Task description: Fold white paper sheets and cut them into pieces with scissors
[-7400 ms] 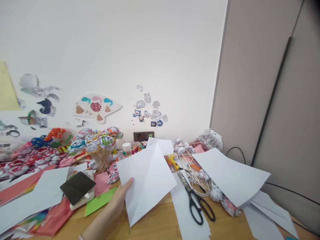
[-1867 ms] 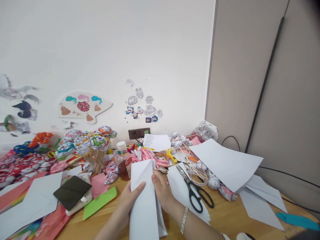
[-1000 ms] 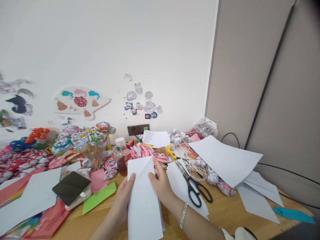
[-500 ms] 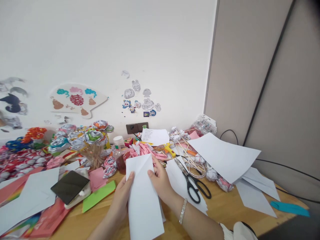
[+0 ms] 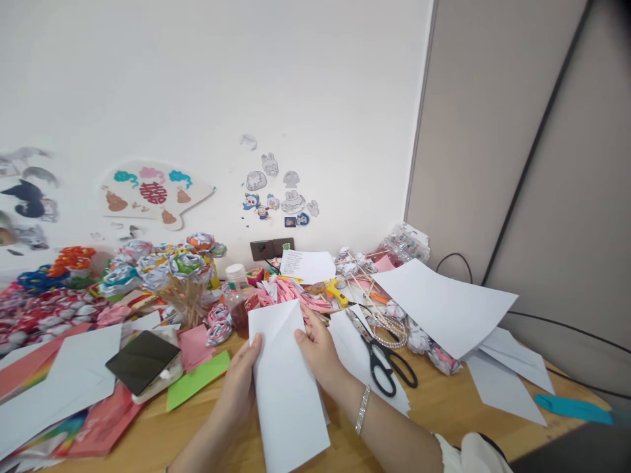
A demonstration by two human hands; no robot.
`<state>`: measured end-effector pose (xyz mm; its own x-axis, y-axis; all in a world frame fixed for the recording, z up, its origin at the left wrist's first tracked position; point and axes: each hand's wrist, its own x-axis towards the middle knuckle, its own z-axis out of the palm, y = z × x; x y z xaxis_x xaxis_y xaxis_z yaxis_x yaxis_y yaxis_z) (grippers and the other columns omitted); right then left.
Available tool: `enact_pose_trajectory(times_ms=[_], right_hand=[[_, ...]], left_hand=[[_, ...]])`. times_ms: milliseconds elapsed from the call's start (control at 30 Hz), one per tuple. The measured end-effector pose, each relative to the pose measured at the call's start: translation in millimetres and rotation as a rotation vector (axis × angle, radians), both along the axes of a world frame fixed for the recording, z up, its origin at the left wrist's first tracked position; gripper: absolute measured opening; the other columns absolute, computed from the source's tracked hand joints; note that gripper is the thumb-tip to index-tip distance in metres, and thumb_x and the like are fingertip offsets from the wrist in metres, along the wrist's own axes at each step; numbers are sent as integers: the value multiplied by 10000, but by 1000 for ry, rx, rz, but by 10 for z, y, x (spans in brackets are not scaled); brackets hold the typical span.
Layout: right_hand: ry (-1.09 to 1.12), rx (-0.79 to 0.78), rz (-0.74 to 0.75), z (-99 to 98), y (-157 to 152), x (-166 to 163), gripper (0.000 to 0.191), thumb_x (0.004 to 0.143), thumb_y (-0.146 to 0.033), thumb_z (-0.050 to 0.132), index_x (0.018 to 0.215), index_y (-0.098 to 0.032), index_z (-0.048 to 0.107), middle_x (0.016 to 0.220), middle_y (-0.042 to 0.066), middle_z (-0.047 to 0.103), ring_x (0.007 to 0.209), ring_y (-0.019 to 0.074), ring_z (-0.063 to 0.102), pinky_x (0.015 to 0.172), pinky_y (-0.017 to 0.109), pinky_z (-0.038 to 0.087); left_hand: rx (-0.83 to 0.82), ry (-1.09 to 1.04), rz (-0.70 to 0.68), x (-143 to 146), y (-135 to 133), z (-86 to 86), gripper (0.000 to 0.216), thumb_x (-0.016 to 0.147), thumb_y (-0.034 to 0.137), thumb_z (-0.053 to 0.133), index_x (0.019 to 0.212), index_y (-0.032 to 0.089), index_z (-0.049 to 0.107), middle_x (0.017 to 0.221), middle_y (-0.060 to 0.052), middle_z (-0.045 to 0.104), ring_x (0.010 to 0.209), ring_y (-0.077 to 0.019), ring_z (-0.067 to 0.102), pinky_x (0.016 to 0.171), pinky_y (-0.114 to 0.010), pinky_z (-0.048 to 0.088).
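Pinching a folded white paper sheet (image 5: 288, 387) at ten and two o'clock, left hand (image 5: 241, 381) and right hand (image 5: 320, 351) do best with edges squared.

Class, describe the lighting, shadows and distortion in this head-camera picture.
Head view: soft, even light, faint shadows; the folded white paper is bright, yet its crease shows; wide-angle lens tilts the wall corner; top right corner darkens; left-edge stickers look smeared.

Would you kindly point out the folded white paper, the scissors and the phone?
folded white paper (image 5: 288, 387): head view, middle of the sheet.
scissors (image 5: 374, 358): head view, black handles below the pivot.
phone (image 5: 142, 353): head view, dark screen.
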<state>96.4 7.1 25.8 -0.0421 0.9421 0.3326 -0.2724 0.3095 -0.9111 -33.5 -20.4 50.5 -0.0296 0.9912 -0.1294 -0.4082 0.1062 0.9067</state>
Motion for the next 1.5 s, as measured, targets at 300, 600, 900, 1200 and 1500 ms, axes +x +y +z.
enact_pose_trajectory(times_ms=[300,600,900,1200,1500], right_hand=[[39,9,13,13,-6,13,527,765,-273,543,1263,-187,391,654,5,613,520,135,541,503,249,458],[29,9,128,19,-35,-18,211,774,-305,538,945,-184,565,750,13,623,631,155,579,579,273,478],[61,-4,176,49,-45,-11,150,751,-244,538,882,-179,575,773,10,641,651,160,599,618,282,470],[66,-45,189,24,-43,-28,173,727,-253,544,880,-178,579,741,9,646,630,168,606,597,287,465],[48,-76,65,-19,23,-22,158,700,-260,561,826,-167,582,699,6,625,606,154,576,554,253,446]], left_hand=[[17,-20,-26,-59,50,-7,276,650,310,685,831,108,633,706,-71,715,597,-191,653,562,-281,524],[105,73,89,-171,144,19,328,577,367,723,802,146,634,617,5,678,513,-122,587,475,-207,458],[129,108,135,-205,177,-6,337,559,407,711,752,143,629,559,24,645,485,-124,557,493,-228,448],[144,221,120,-291,251,-34,335,580,452,688,681,148,591,497,46,565,425,-91,471,408,-186,367],[126,353,41,-269,254,-76,379,579,502,664,657,141,580,495,45,554,435,-104,472,440,-210,385]])
